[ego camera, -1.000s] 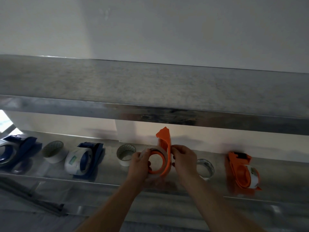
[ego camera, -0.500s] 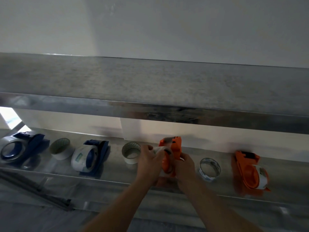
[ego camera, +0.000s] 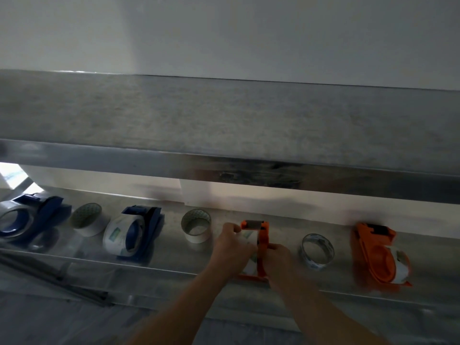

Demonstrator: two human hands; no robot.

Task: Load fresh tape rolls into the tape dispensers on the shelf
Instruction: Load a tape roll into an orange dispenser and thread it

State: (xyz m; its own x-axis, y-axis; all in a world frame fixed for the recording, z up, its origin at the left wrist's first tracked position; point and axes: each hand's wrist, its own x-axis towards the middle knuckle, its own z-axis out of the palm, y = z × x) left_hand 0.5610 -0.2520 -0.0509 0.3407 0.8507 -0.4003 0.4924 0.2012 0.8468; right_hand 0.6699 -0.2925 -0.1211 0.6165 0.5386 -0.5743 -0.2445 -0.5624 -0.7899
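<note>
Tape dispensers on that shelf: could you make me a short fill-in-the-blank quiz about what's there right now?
1. Both hands hold a dispenser coloured ____.
2. The two dispensers at the left end are coloured ____.
3. The number of loose tape rolls standing on the shelf is ____.

Missing words: orange; blue; three

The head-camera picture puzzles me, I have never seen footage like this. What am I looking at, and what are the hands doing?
The camera sits on a person's head, looking forward and down, so the two bare arms are that person's own. They reach onto a metal shelf under a second shelf. The left hand and right hand together hold an orange tape dispenser with a tape roll in it. Along the shelf lie two blue dispensers, another orange dispenser, and three loose tape rolls.
</note>
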